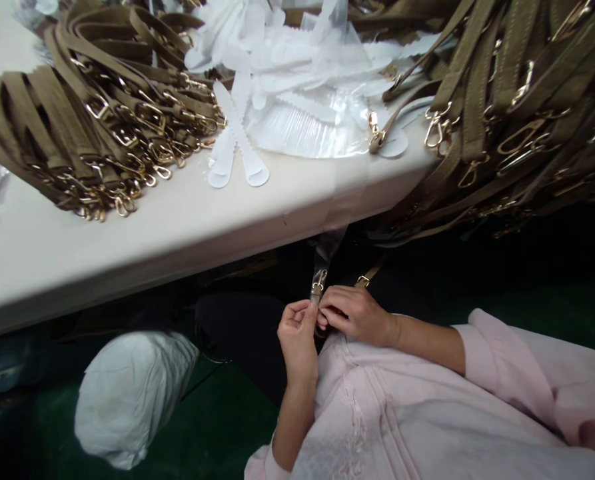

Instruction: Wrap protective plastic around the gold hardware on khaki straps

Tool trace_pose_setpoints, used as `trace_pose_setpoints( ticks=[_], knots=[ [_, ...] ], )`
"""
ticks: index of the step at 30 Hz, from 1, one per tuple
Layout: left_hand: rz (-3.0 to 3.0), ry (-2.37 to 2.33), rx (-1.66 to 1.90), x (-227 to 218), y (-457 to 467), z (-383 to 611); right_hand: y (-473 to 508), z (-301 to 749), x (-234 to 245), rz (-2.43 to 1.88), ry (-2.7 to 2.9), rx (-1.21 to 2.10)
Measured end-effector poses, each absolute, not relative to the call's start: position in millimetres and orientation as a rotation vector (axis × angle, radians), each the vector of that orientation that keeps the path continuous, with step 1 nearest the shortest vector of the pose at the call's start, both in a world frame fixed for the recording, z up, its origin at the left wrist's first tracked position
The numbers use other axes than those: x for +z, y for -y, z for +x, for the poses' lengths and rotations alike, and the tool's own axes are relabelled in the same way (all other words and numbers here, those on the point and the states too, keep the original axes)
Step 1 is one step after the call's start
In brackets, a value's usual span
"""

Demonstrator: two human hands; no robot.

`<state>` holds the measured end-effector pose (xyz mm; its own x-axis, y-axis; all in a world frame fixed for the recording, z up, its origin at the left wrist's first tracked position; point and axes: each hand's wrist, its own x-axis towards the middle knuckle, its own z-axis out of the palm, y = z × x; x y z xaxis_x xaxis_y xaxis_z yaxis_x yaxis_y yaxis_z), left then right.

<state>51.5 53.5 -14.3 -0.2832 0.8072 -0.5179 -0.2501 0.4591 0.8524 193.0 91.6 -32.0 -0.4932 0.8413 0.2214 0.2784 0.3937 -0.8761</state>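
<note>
Below the table edge, close to my lap, my left hand (300, 327) pinches an olive-brown strap (316, 291) with thumb and fingers. Gold-coloured hardware (320, 275) sticks up just above that pinch. Touching it from the right, my right hand (357, 315) has its fingers bent together on the same strap; the exact spot they grip is hidden. A gold buckle (362, 281) on a strap length shows just behind my right hand.
On the white table (177, 247) lie bundled straps with gold clips (42, 127) at left. White plastic strips (237, 133) and a clear bag (302, 130) lie mid-table. More straps (477, 127) hang over the right edge. A white cloth-covered object (132, 393) stands lower left.
</note>
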Motion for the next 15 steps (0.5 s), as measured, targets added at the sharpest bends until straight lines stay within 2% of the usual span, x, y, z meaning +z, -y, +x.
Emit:
trace_pose_setpoints(
  ticks=[9,15],
  knots=[
    [0.886,-1.400,0.862,-11.7,-33.2,37.6,-104.1,206.2,-37.2,-1.322,1.448,1.264],
    [0.960,-1.530,0.877,-2.3,-35.5,40.8,-96.0,204.9,-21.5,-1.102,1.639,1.204]
  ],
)
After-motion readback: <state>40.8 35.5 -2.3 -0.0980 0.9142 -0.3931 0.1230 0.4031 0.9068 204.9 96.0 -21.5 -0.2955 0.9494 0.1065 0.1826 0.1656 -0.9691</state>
